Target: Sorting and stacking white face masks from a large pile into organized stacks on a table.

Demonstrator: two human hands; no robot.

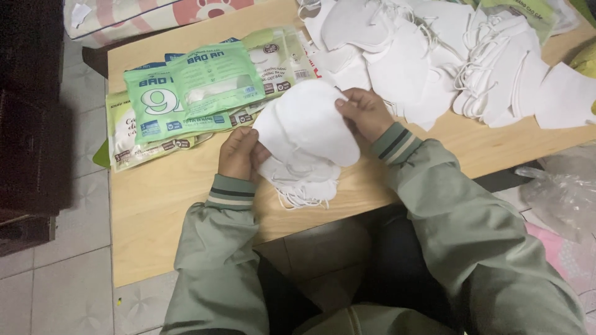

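Two hands [242, 152] [366, 111] hold one mask stack [310, 133].

This looks like a room in a home used for piecework by hand. A low, pale wooden surface [161, 211] stands on a floor of grey tiles [56, 291]. A pillow with a pink and white print [143, 15] lies past its far edge, and dark wooden furniture [28, 124] stands off its left edge. Loose white face masks [434, 56] are heaped at the far right corner, and green printed packets [192, 93] are stacked toward the far left corner. A crumpled clear plastic bag [559, 192] lies on the floor to the right.
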